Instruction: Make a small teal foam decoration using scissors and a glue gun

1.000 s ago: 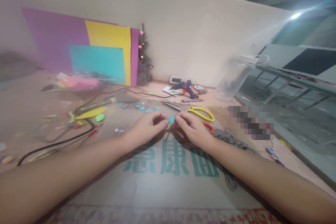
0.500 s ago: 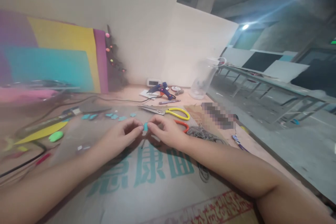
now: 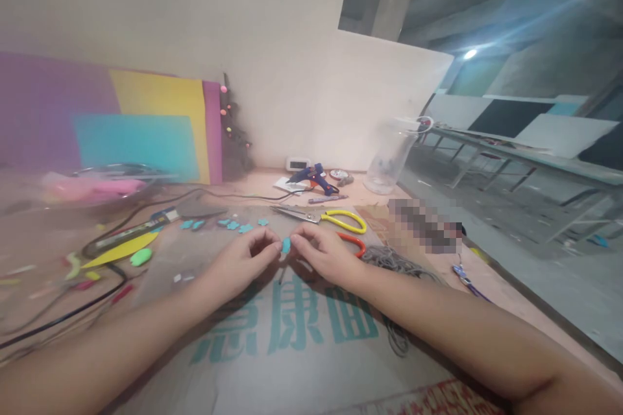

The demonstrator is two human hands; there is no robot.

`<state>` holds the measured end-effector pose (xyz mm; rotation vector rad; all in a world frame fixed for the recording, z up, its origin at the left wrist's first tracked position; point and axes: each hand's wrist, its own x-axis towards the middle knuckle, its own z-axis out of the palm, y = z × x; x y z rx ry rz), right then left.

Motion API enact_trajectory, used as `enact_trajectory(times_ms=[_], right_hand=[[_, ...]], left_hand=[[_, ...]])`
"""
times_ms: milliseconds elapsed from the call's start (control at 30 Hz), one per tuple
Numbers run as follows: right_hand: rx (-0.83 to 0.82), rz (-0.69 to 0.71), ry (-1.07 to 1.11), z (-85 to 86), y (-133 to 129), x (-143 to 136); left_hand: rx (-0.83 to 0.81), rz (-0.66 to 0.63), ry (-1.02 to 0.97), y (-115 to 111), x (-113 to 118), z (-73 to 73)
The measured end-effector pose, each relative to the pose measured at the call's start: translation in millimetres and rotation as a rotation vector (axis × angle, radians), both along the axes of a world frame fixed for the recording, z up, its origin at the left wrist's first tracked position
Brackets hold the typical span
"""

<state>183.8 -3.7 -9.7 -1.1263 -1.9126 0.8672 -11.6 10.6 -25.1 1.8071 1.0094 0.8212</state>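
A small blue piece [image 3: 286, 245], apparently cut from a soft sheet, is pinched between the fingertips of my left hand [image 3: 253, 254] and my right hand [image 3: 324, 254]. Both hands are closed and meet above the printed sack [image 3: 253, 382]. A thin dark stem-like strip hangs just below the piece. Several blue flower shapes [image 3: 245, 229] lie beyond my left hand. Scissors with yellow and red handles [image 3: 344, 220] rest behind and beside my right hand, which hides part of them. Grey cord [image 3: 396, 262] is heaped to the right of that hand.
A blue glue gun [image 3: 314, 176] lies at the back, near a clear plastic jug [image 3: 389, 159]. On the left are a power strip [image 3: 131, 231], a yellow leaf-like shape [image 3: 121, 249], a green lump [image 3: 141, 257] and cables. Coloured sheets [image 3: 141, 142] lean against the wall.
The whole view has shifted, so the scene sits further right and slightly lower. Both hands keep their pinch on the blue piece, with little movement over the sack.
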Motion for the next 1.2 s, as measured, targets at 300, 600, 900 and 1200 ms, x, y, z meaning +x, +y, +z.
enact_trajectory(times_ms=[300, 600, 900, 1200], right_hand=[[-0.006, -0.033, -0.022, 1.9, -0.1, -1.3], [-0.011, -0.049, -0.022, 2.9, -1.4, -1.6], [-0.096, -0.039, 0.015, 1.7, -2.4, -1.9], [-0.148, -0.030, 0.057, 4.0, -4.1, -2.6]], left_hand=[[-0.007, -0.005, 0.025, -2.3, 2.3, 4.3], [-0.025, -0.004, 0.027, -2.9, 1.9, 5.8], [-0.016, -0.026, 0.008, -2.5, 1.1, 2.6], [-0.060, -0.022, -0.016, -2.6, 1.2, 2.1]])
